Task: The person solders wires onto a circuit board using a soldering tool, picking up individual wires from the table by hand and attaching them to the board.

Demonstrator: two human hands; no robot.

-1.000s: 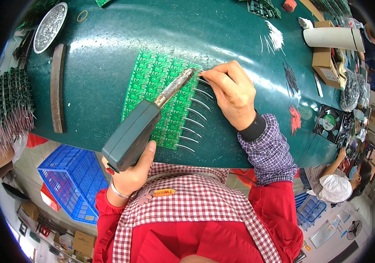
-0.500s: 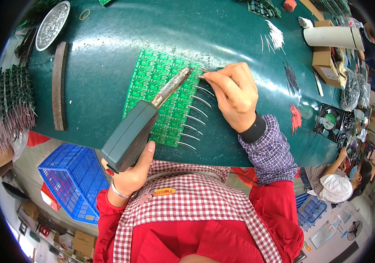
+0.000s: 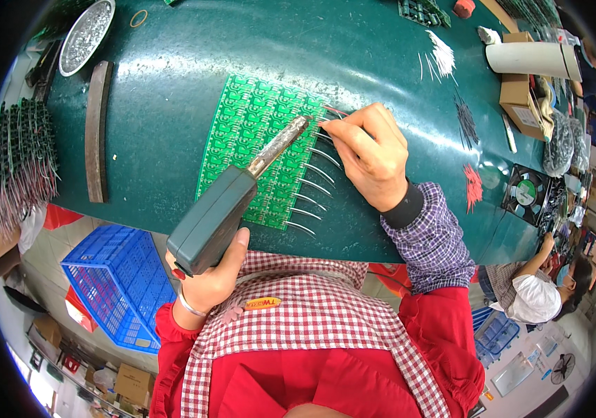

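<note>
One green PCB (image 3: 264, 115) lies flat on the green table (image 3: 151, 160), dead ahead, slightly rotated. Left hand (image 3: 218, 275) is closed round a dark green iron (image 3: 215, 214); metal barrel runs diagonally over the PCB, tip at the right edge near the far corner, contact can't be told. Right hand (image 3: 374, 155) is pinched narrow, thumb and index on a thin wire (image 3: 321, 124) at that edge, just beside the tip; fingers hide most of it, colour unclear. Red wire (image 3: 337, 111) sticks out at the far right corner, running toward the fingers. White wires (image 3: 317, 186) stick out in a row along the right edge, nearer the body. Off right: white bunch (image 3: 443, 54) farthest, dark bunch (image 3: 465, 122) next, red bunch (image 3: 473, 188) nearest, black fan (image 3: 525, 189) right of that. Off left: brown bar (image 3: 97, 132), metal dish (image 3: 87, 36) beyond it, rubber band (image 3: 133, 21) right of the dish. Blue crate (image 3: 120, 285) sits below the table edge, left.
</note>
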